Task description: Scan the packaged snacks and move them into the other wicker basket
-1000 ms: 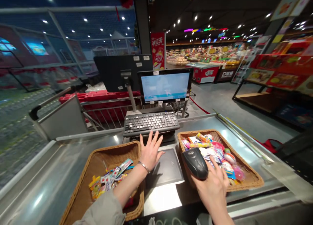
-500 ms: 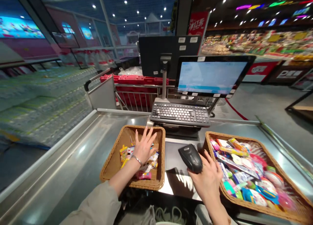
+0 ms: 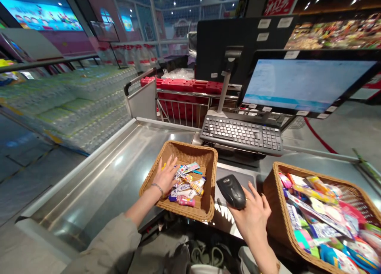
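Observation:
My left hand (image 3: 165,175) reaches into the left wicker basket (image 3: 210,186), fingers spread over a small heap of wrapped candies and packets (image 3: 189,182). I see nothing gripped in it, and its palm side is hidden. My right hand (image 3: 253,210) holds a black barcode scanner (image 3: 232,190) above the counter between the two baskets, the scanner's head pointing up and left. To the right of it stands a second wicker basket (image 3: 282,222), filled with toothpaste boxes, toys and other colourful packages (image 3: 323,214).
Behind the baskets sit a black keyboard (image 3: 242,133) and a lit monitor (image 3: 303,83). A steel counter (image 3: 104,179) with raised edges runs to the left. Beyond it are a cart with red crates (image 3: 184,85) and stacked bottle packs (image 3: 68,103).
The view has turned left, so the baskets and screen appear farther right. My left hand has shifted toward the left side of its basket, uncovering more packets. The scanner stays in my right hand.

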The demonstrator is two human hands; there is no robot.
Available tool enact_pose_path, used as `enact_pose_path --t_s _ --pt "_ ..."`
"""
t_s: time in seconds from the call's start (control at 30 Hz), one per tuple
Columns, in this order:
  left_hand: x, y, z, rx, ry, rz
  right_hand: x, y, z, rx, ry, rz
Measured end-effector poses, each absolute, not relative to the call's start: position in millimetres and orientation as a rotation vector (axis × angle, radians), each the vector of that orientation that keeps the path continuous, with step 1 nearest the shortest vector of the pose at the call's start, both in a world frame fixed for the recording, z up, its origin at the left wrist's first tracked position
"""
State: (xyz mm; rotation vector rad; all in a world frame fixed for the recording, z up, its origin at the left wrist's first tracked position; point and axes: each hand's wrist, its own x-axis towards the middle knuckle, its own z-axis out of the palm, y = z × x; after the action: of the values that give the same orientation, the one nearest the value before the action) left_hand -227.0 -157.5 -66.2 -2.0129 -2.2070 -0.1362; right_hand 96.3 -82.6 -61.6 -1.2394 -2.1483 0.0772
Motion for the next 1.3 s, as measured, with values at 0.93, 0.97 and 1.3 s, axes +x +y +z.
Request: enact_pose_path --t_s 0.93,0.97,1.3 --pt "-184.9 -128.2 -119.6 -2.616 -2.125 0.949 112.3 -82.8 -69.6 -1.324 -2.153 0.032" --pt "-185.0 -127.9 -120.4 -2.614 -2.135 0.950 112.5 -82.7 -69.9 -1.323 -2.150 0.031" --pt "-191.0 -125.6 -111.6 -2.601 -2.418 0.507 114.3 -80.2 -69.3 -1.314 -2.113 0.023"
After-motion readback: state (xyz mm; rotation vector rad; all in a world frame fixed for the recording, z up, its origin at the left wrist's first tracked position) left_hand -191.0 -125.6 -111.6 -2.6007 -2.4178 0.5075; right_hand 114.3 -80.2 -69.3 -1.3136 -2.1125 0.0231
